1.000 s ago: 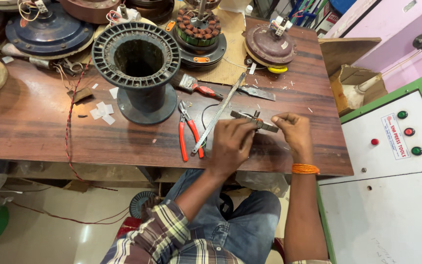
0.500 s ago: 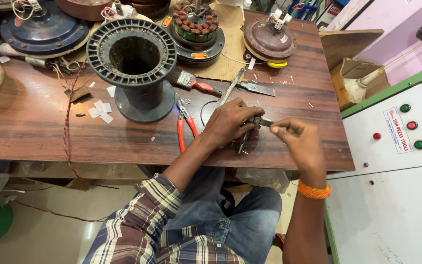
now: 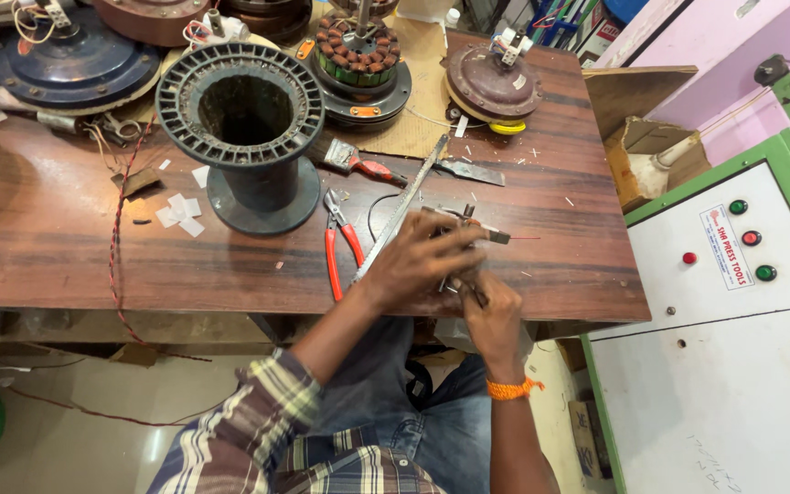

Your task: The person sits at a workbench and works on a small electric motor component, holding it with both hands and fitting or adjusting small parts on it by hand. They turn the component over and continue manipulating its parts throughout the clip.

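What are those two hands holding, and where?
Both the left hand and right hand grip a small metal part near its lower end; the exact hold is hidden.

Pliers (image 3: 340, 245) on bench (image 3: 75, 265), just left of my fingers (image 3: 450, 240). Big spool (image 3: 244, 137) farther left, behind. Long metal strip (image 3: 404, 206) runs back from fingers. Motor rotors (image 3: 491, 82) at far bench edge. Control cabinet (image 3: 733, 302) right.

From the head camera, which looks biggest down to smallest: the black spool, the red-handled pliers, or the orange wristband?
1. Black spool, clearly the largest.
2. Red-handled pliers, far smaller.
3. Orange wristband, smallest, though it sits nearer the camera than the other two, so it may look somewhat larger than it is.
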